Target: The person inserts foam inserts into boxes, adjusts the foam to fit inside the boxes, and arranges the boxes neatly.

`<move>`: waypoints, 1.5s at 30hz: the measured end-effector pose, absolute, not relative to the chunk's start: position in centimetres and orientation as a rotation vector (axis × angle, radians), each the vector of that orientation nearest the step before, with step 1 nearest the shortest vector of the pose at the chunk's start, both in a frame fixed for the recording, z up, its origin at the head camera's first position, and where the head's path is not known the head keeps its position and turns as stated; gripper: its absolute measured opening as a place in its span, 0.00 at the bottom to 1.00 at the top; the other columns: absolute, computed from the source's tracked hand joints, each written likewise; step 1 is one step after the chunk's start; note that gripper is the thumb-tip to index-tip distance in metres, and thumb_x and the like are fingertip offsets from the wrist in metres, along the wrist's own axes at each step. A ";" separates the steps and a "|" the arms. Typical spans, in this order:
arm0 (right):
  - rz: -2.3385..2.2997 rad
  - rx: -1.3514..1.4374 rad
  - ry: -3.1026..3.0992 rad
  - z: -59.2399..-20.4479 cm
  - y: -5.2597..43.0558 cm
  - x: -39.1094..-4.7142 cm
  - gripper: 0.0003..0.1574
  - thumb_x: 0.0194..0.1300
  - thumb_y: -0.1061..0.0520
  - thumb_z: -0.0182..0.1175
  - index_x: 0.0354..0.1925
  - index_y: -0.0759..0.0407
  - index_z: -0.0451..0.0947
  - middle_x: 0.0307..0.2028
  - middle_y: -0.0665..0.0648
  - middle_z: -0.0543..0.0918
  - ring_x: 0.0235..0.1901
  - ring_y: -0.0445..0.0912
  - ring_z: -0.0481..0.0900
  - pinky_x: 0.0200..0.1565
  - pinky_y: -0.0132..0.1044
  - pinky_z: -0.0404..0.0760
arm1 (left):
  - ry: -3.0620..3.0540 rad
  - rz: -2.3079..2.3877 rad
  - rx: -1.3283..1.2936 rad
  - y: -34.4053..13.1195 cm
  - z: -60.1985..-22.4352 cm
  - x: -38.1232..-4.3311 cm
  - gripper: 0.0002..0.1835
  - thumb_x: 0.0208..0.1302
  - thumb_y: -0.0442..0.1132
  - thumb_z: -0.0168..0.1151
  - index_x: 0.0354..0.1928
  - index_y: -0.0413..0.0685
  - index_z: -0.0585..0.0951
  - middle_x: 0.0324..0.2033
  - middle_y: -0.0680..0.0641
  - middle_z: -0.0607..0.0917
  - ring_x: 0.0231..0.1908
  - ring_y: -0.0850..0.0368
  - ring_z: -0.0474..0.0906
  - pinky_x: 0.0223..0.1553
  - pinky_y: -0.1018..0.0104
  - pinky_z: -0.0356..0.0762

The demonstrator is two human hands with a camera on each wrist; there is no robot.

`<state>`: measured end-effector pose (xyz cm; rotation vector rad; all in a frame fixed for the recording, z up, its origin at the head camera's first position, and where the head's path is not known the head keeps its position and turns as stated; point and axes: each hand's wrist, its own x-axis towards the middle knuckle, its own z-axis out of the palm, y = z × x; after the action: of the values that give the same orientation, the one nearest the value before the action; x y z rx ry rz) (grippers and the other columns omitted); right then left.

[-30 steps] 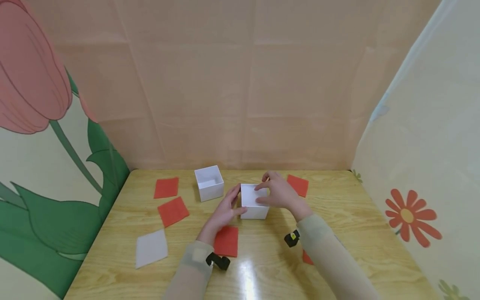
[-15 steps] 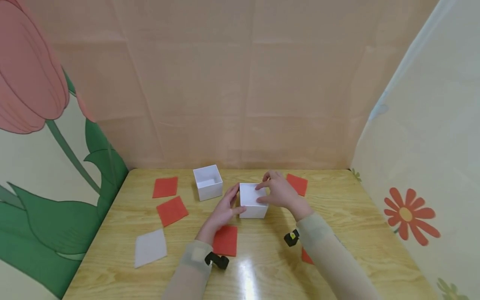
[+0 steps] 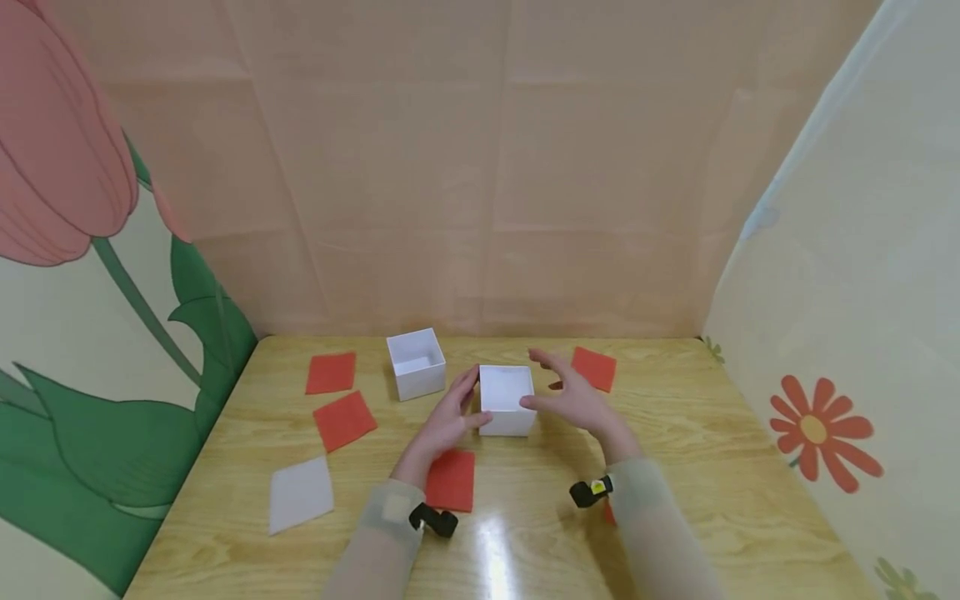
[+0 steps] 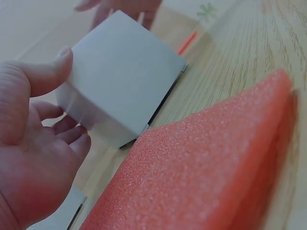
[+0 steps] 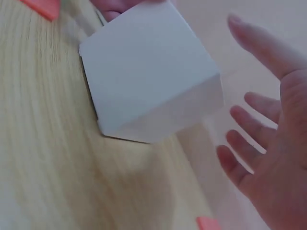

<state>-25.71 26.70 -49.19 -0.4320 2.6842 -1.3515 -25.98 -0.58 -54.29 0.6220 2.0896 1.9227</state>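
Note:
A white square box (image 3: 507, 423) stands in the middle of the wooden table, open side up, with a flat pale surface showing inside its rim. My left hand (image 3: 442, 427) steadies it, the thumb on the near face and the fingers along the left side. The left wrist view shows that thumb at the edge of the box (image 4: 122, 72). To the right of the box, my right hand (image 3: 579, 403) is spread and holds nothing. In the right wrist view, its fingers (image 5: 252, 127) stand apart from the box (image 5: 148, 72).
A second white box (image 3: 422, 383), open at the top, is behind and to the left. Red foam squares (image 3: 345, 422) lie on both sides, and one red square (image 3: 452, 482) is by my left wrist. A white square (image 3: 302, 497) lies at the left front.
My right hand was over the box with its fingers at the inside; it has lifted away to the right and its fingers have spread. The left hand and both boxes keep their places.

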 end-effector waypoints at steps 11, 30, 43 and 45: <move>-1.693 -0.388 2.316 -52.8 27.0 -25.1 0.60 0.65 0.51 0.78 0.84 0.36 0.56 0.80 0.56 0.63 0.70 0.66 0.71 0.69 0.65 0.72 | 2.071 1.937 0.564 -0.7 -54.4 -25.5 0.49 0.70 0.28 0.70 0.85 0.40 0.52 0.84 0.37 0.50 0.82 0.39 0.49 0.80 0.47 0.52; -1.636 -0.378 2.360 -53.1 27.3 -25.6 0.61 0.63 0.48 0.80 0.84 0.37 0.58 0.79 0.60 0.65 0.75 0.66 0.67 0.71 0.64 0.71 | 2.437 1.736 0.809 -7.5 -51.0 -24.5 0.41 0.71 0.26 0.68 0.82 0.38 0.63 0.79 0.38 0.67 0.78 0.39 0.62 0.77 0.45 0.61; -1.608 -0.429 2.382 -52.8 27.5 -25.9 0.60 0.64 0.48 0.79 0.85 0.38 0.57 0.80 0.60 0.64 0.75 0.66 0.66 0.73 0.64 0.67 | 2.805 1.247 0.573 -23.3 -51.4 -20.4 0.29 0.69 0.42 0.76 0.67 0.38 0.80 0.62 0.39 0.80 0.59 0.38 0.78 0.60 0.37 0.77; -1.600 -0.424 2.387 -52.7 27.7 -25.8 0.61 0.64 0.48 0.79 0.85 0.38 0.57 0.79 0.60 0.64 0.75 0.66 0.67 0.73 0.64 0.67 | 2.806 1.159 0.586 -24.1 -51.6 -19.5 0.34 0.65 0.45 0.80 0.67 0.37 0.77 0.61 0.39 0.78 0.59 0.38 0.77 0.60 0.37 0.77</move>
<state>-25.85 27.67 -52.71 -0.4240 2.3870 -1.5995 -19.50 -24.11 -51.64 0.5862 2.8064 1.1591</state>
